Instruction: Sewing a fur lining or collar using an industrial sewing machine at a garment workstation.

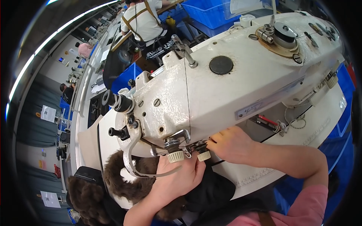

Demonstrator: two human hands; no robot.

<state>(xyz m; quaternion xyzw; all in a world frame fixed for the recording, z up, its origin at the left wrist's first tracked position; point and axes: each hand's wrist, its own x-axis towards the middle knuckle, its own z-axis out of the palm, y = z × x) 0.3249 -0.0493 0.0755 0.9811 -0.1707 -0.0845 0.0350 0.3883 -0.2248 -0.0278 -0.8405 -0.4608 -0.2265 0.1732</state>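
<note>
- Work looks mid-way: brown fur [113,180] and black cloth [215,190] already lie under the sewing machine [211,86] head; no finished seam shows.
- Left hand [175,180], fingers loosely spread, presses flat on the fur just below the machine's needle end.
- Right hand [232,145], fingers curled together, touches the machine's underside beside the cream knob [204,155]; whether it pinches anything is hidden.

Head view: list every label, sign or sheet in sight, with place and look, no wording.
Label plate: on the sewing machine's white arm, long narrow strip, pale blue-grey.
Paper sheet: far left on a dark panel, white rectangle.
Paper sheet: lower left, white, tilted.
Small tag: beside the upper sheet, orange.
</note>
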